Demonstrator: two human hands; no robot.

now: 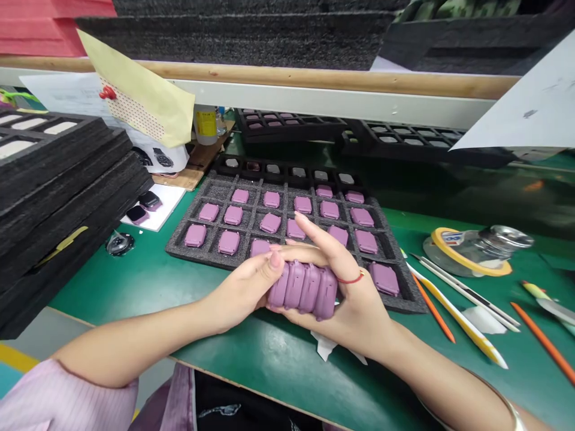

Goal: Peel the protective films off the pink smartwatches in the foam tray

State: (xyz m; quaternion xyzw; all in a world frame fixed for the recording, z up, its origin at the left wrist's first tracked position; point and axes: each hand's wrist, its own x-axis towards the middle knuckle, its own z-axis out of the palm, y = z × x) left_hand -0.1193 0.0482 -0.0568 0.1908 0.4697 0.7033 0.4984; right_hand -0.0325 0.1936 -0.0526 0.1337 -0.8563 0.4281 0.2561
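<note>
A row of several purple watch cases (303, 289), pressed face to face, is held between my two hands above the front edge of the foam tray. My left hand (245, 290) closes on the left end, its thumb resting on the top of the nearest case. Around the right end and underneath curves my right hand (359, 305), with a red string ring at its thumb base. Behind the hands lies the dark foam tray (177, 246), its pockets holding more purple watch cases (366, 241). My hands hide part of the tray's front.
Stacked foam trays (72, 197) stand at left, near two dark watches (150, 200). At right are a glass bottle (476, 248) with a yellow ring, a yellow-white tool (467, 320) and orange sticks (433, 308). A shelf (314, 99) crosses above.
</note>
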